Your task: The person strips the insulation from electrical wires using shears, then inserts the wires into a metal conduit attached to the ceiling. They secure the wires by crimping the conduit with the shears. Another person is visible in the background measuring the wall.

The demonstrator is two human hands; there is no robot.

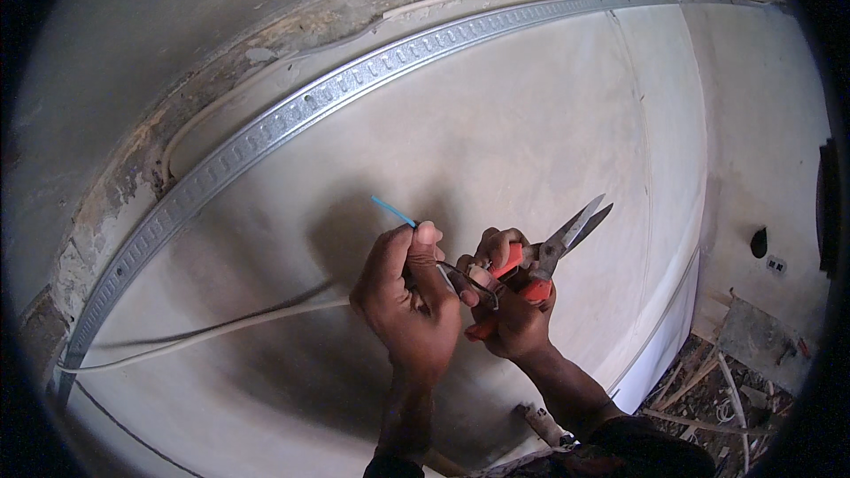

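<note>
Held between the thumb and fingers of my left hand [405,301] is a cable end, with a thin blue wire [391,208] sticking out above the thumb. The white cable [239,323] runs to this hand from the far left along the pale panel. My right hand [518,323], close beside it, is closed around the red-orange handles of a pair of shears [571,235]. The shears' blades are slightly apart and point up and right, away from the cable. A thin dark wire loops between both hands near the right fingers; its exact hold is partly hidden.
A perforated galvanized metal channel [310,104] curves along the panel's [567,97] top edge, below a rough plaster strip. Toward the right are a small socket [776,265] and a dark hole [759,242] in the wall. Wood scraps and debris [708,394] cover the floor at lower right.
</note>
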